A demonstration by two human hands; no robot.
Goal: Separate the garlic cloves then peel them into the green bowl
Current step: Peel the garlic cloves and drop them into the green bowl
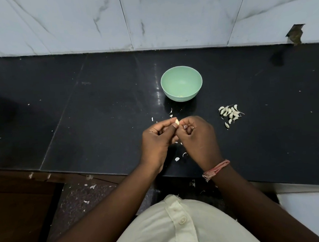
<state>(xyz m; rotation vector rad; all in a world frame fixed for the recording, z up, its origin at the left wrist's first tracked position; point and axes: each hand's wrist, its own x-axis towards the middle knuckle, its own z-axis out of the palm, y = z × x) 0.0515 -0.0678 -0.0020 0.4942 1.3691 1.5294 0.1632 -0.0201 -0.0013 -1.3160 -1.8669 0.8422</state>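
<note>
A pale garlic clove point(177, 121) is pinched between the thumb and fingers of my left hand point(157, 138), just above the black counter point(97, 116). My right hand point(197, 135) is curled close against it, fingertips at the clove's right side. The green bowl point(181, 83) stands upright behind my hands, with a small pale piece at its bottom. A pile of several separated, unpeeled cloves point(230, 114) lies on the counter to the right of my hands.
Bits of white garlic skin point(177, 159) lie scattered on the counter around and below my hands. A marble-tiled wall point(146, 16) rises behind the counter. The counter's front edge runs just under my wrists, with floor below.
</note>
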